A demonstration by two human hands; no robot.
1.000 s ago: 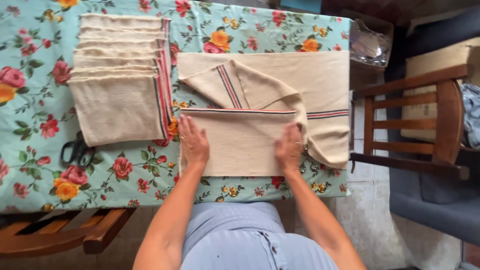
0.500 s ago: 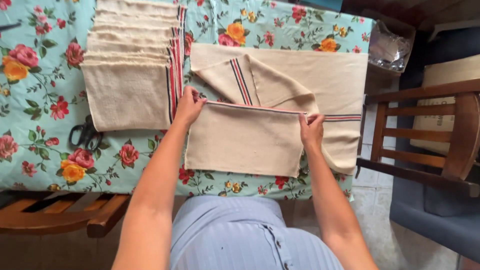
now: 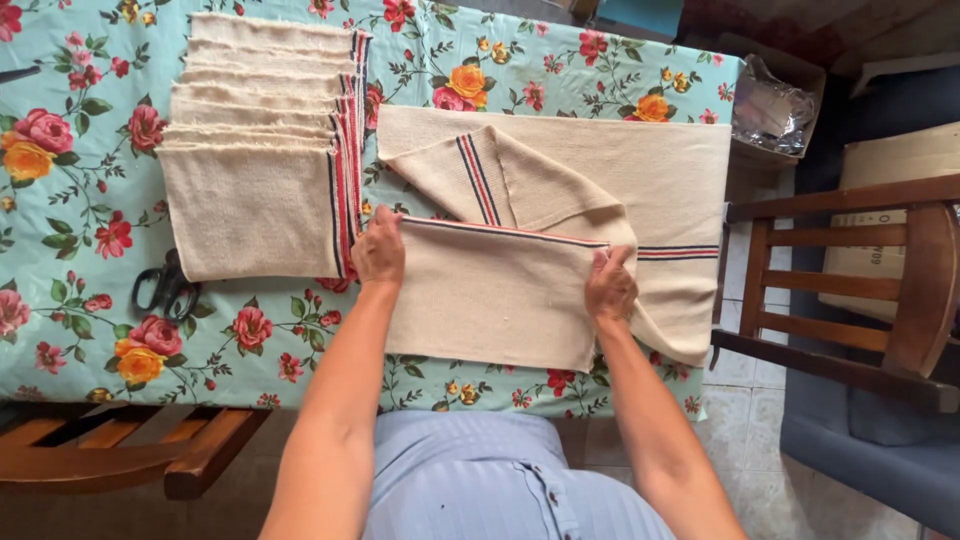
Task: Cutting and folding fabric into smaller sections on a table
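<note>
Floral tablecloth point(image 3: 560, 70) | left hand point(image 3: 378, 250), right hand point(image 3: 610, 287) pinching beige towel point(image 3: 495, 295)

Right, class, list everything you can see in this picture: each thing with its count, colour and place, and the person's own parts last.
Tablecloth: one, turquoise with red, pink and orange flowers, covering the table.
Stack of folded cloths: one stack, beige with red and dark edge stripes, left half of the table; exact number hard to tell.
Cloth being folded: one, beige with red and dark stripes, right half of the table.
Scissors: one pair, black handles, left of the stack.
Wooden chair: one, brown, right of the table.
Wooden bench: one, brown, under the table's near left edge.
Clear plastic bag: one, in a box, top right.
Left hand: on the folded cloth's left corner.
Right hand: on its right corner.
</note>
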